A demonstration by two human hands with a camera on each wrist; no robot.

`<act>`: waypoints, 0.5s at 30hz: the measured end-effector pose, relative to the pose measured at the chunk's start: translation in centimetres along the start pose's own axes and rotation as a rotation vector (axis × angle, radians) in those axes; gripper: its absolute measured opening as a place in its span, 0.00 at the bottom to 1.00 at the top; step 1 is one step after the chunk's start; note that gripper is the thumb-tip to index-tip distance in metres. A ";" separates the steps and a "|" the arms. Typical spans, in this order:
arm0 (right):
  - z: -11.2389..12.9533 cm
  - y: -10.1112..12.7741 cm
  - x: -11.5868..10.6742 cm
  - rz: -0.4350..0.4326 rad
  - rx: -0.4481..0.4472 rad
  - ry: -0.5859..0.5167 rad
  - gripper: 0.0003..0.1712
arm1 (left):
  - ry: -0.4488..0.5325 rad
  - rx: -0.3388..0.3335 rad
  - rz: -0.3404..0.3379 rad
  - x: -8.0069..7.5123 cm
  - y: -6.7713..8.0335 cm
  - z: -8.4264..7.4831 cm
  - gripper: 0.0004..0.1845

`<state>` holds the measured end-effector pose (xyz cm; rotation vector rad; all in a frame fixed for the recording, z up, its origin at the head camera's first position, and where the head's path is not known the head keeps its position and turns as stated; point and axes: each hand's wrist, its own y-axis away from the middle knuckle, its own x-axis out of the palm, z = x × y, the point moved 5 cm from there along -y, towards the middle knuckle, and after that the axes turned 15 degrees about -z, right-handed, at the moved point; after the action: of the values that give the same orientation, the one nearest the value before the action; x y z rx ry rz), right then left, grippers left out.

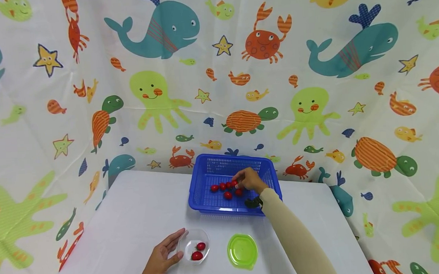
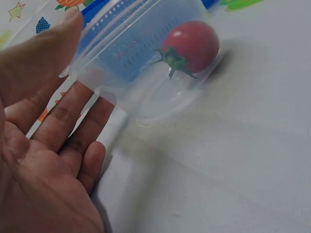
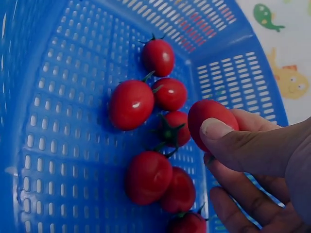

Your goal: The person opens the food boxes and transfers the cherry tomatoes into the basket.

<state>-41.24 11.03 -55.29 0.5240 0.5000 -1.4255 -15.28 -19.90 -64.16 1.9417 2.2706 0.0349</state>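
Observation:
A clear plastic container (image 1: 190,237) stands on the table with two red cherry tomatoes (image 1: 197,256) in it. My left hand (image 1: 161,256) holds it from the left side, thumb and fingers spread along its wall. In the left wrist view one tomato (image 2: 197,46) with a green stem shows through the wall. Over the blue basket (image 1: 194,198), my right hand (image 1: 248,179) pinches a cherry tomato (image 3: 206,116) between thumb and fingers. Beneath and beside it in the right wrist view lie several more tomatoes (image 3: 131,104), most with green stems, on the slotted basket floor.
A light green round lid (image 1: 242,251) lies on the white table (image 1: 141,207), right of the container. Behind the basket hangs a white curtain (image 1: 204,133) printed with sea animals, which also runs along both sides. My right forearm (image 1: 291,228) crosses the basket's front right rim.

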 end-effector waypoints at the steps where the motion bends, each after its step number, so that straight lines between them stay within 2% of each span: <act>1: 0.0 0.0 0.1 0.005 0.001 0.005 0.15 | 0.000 -0.001 0.000 0.0 0.0 0.0 0.31; 15: 0.0 -0.4 1.4 0.024 -0.047 0.118 0.15 | 0.026 0.025 0.008 -0.1 0.1 -0.1 0.31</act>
<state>-41.52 9.95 -56.17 0.5769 0.6178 -1.3621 -15.15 -19.96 -64.04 1.9745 2.2905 0.0330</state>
